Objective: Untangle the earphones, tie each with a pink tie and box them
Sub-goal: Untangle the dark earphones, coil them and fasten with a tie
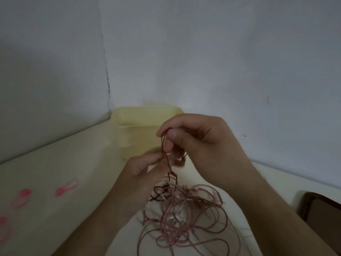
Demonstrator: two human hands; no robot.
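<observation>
Pinching a dark strand of the tangled earphones (181,211) between thumb and forefinger, right hand (199,143) raised above the bench (77,163), fingers (171,134) curled round the loop so that the cord hangs straight down from them; left hand (145,170) just below and beside, fingers partly blurred, seemingly nipping the same strand lower down, though hard to tell for sure; rest of the earphones lying in a loose pinkish heap of loops on the bench, directly beneath both hands and between the forearms, a darker knot near the top of the heap; pale yellow box (136,132) standing open behind the hands, close against the wall (221,61); pink ties on the bench well to the left, apart from the heap: one (66,188) nearest the box, another (21,197) further left, a third (4,229) at the picture's edge; dark brown object (321,213) at the far right, cut off by the edge.
</observation>
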